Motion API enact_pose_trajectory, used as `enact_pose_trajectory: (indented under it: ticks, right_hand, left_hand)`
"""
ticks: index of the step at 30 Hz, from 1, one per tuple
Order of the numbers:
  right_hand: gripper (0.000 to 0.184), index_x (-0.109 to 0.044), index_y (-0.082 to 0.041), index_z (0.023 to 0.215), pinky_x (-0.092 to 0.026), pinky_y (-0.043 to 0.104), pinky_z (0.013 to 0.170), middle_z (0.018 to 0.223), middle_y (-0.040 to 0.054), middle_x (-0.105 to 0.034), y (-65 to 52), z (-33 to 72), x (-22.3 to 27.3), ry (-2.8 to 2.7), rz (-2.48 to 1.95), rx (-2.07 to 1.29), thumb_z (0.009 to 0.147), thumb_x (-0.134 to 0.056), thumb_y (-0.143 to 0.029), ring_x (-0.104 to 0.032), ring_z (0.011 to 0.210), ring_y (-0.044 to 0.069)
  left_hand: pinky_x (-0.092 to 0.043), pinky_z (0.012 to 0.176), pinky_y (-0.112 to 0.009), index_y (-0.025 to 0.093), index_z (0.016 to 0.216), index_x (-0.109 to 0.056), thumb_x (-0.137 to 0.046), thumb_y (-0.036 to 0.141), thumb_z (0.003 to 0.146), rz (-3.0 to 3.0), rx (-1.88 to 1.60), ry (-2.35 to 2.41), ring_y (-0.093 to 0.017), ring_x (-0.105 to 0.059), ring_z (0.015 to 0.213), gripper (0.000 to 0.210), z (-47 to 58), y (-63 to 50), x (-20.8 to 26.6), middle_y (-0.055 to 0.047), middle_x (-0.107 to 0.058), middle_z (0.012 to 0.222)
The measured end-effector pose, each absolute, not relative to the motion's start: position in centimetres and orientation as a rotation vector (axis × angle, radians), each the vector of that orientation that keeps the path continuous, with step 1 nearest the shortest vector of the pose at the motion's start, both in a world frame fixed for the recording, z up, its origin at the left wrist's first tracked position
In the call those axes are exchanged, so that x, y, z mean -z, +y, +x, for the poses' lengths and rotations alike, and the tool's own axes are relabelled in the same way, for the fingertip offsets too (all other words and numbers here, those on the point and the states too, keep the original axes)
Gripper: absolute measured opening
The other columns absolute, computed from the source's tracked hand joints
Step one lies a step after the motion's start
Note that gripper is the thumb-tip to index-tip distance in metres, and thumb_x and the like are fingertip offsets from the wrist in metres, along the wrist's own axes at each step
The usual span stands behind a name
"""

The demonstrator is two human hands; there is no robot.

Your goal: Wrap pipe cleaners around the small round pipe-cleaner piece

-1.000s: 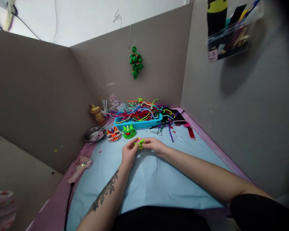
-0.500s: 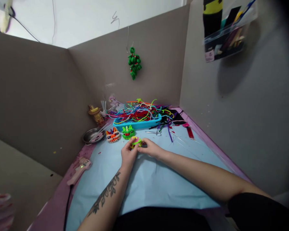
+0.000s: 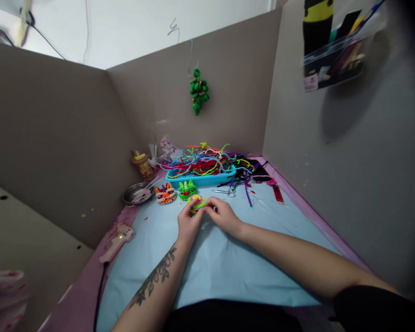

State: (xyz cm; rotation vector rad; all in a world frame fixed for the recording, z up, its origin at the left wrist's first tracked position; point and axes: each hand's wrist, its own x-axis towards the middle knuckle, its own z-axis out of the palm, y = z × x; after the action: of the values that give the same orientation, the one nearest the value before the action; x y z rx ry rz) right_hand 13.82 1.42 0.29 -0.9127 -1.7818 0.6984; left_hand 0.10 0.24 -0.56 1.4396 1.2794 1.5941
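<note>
Piece [image 3: 198,201], pink-green | left hand [image 3: 188,224] grips | right hand [image 3: 225,216] at edge

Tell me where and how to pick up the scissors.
Take the scissors by the handle loops, probably best from above, on the near right side. They lie flat on the cloth, blades pointing left and loops right, so this keeps fingers off the blades. The tray stands behind; the right hand is on the near side.
</note>
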Motion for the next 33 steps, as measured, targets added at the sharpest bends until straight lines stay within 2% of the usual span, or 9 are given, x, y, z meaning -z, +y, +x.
enact_pose_trajectory:
  ticks: [7, 10, 15, 19, 22, 24, 28, 33]
  right_hand:
    - [0.009, -0.052, -0.018, 0.071, -0.034, 0.023, 0.06, 0.066, -0.0011, -0.051, 1.9, 14.5, -0.1, -1.774, -0.91, -0.685, 0.078, -0.046, -0.019, -0.046, 0.064, 0.012]
    - [0.009, -0.051, -0.018, 0.072, -0.033, 0.023, 0.058, 0.064, -0.0021, -0.049, 2.1, 14.6, 0.1, -1.713, -0.918, -0.787, 0.079, -0.046, -0.022, -0.044, 0.06, 0.011]
    - [0.017, -0.048, -0.019, 0.071, -0.035, 0.023, 0.057, 0.062, -0.0027, -0.05, 2.4, 14.8, 0.1, -1.532, -0.767, -1.102, 0.08, -0.049, -0.033, -0.045, 0.058, 0.011]
    - [0.028, -0.052, -0.017, 0.068, -0.035, 0.023, 0.054, 0.062, -0.0012, -0.052, 2.9, 14.9, 0.2, -1.482, -0.711, -1.266, 0.078, -0.051, -0.043, -0.046, 0.056, 0.011]
    - [0.033, -0.055, -0.017, 0.074, -0.03, 0.022, 0.046, 0.062, -0.0019, -0.052, 3.4, 14.7, 0.4, -1.335, -0.799, -1.341, 0.076, -0.051, -0.05, -0.042, 0.05, 0.009]
    - [0.033, -0.054, -0.017, 0.072, -0.024, 0.021, 0.042, 0.055, -0.0044, -0.047, 3.6, 14.5, 0.6, -1.311, -0.869, -1.372, 0.072, -0.056, -0.05, -0.036, 0.044, 0.007]
    - [0.034, -0.055, -0.016, 0.065, -0.014, 0.021, 0.039, 0.045, -0.0075, -0.036, 3.5, 14.3, 0.7, -1.269, -0.927, -1.521, 0.066, -0.063, -0.049, -0.026, 0.04, 0.005]
    - [0.029, -0.058, -0.015, 0.064, -0.01, 0.022, 0.039, 0.045, -0.008, -0.032, 3.3, 14.2, 0.5, -1.114, -0.918, -1.671, 0.058, -0.069, -0.042, -0.022, 0.041, 0.005]
  left_hand:
    - [-0.044, 0.087, -0.032, 0.016, 0.106, -0.063, -0.066, 0.03, 0.07, 1.4, -1.61, 1.122, -0.022, -0.058, 0.1, 0.04, 0.0, 0.4, 0.9, -0.011, -0.064, 0.109]
    - [-0.042, 0.09, -0.034, 0.015, 0.106, -0.063, -0.064, 0.033, 0.071, 1.312, -1.617, 1.1, -0.023, -0.057, 0.103, 0.039, -0.2, 0.5, 0.7, -0.012, -0.064, 0.109]
    - [-0.046, 0.082, -0.036, 0.013, 0.104, -0.062, -0.065, 0.035, 0.07, 1.098, -1.608, 1.032, -0.024, -0.061, 0.095, 0.041, -0.5, 0.8, 0.6, -0.014, -0.065, 0.105]
    - [-0.048, 0.079, -0.035, 0.012, 0.103, -0.063, -0.065, 0.037, 0.069, 1.091, -1.59, 1.02, -0.023, -0.062, 0.091, 0.043, -0.5, 0.9, 0.9, -0.014, -0.065, 0.104]
    - [-0.047, 0.081, -0.034, 0.013, 0.102, -0.065, -0.066, 0.036, 0.068, 1.197, -1.576, 1.053, -0.024, -0.061, 0.095, 0.041, -0.4, 0.8, 0.8, -0.014, -0.064, 0.107]
    - [-0.046, 0.082, -0.033, 0.014, 0.1, -0.066, -0.067, 0.034, 0.067, 1.279, -1.567, 1.077, -0.024, -0.06, 0.098, 0.038, -0.3, 0.5, 0.7, -0.013, -0.064, 0.108]
    - [-0.047, 0.082, -0.031, 0.015, 0.1, -0.066, -0.066, 0.031, 0.068, 1.424, -1.55, 1.149, -0.022, -0.06, 0.095, 0.035, -0.2, 0.4, 0.8, -0.01, -0.067, 0.103]
    - [-0.048, 0.079, -0.03, 0.017, 0.1, -0.066, -0.065, 0.031, 0.069, 1.479, -1.564, 1.203, -0.02, -0.062, 0.09, 0.034, -0.4, 0.8, 1.4, -0.009, -0.067, 0.101]
